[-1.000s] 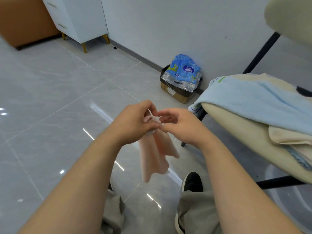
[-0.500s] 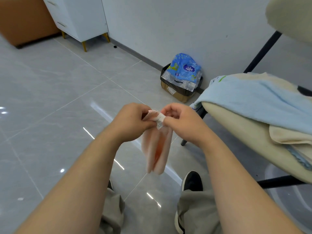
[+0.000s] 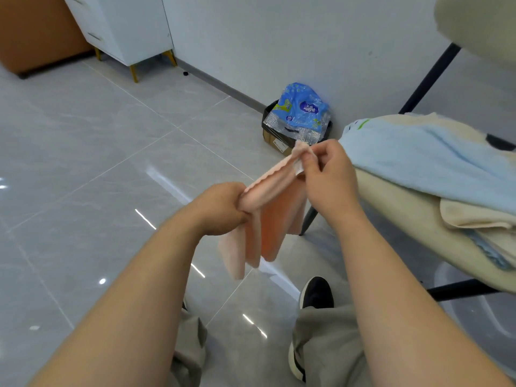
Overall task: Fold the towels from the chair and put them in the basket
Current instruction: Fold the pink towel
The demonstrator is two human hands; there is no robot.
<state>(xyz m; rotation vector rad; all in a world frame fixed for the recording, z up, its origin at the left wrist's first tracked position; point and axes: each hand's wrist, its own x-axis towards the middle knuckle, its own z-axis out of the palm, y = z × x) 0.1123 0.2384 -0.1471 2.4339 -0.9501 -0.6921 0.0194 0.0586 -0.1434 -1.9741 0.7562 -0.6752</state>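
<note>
two hands, left hand (image 3: 220,209) and right hand (image 3: 329,185), one pink towel (image 3: 272,219), one blue towel (image 3: 418,160), one beige towel (image 3: 474,216), one chair (image 3: 391,205), one box (image 3: 276,141), one blue pack (image 3: 303,110), one cabinet (image 3: 134,23)

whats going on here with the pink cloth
A person holds a small pink towel up over the floor with both hands. The left hand grips one end of its top edge, the right hand pinches the other end higher up, and the rest hangs in folds. A light blue towel and a beige towel lie on the chair at the right. No basket shows.
</note>
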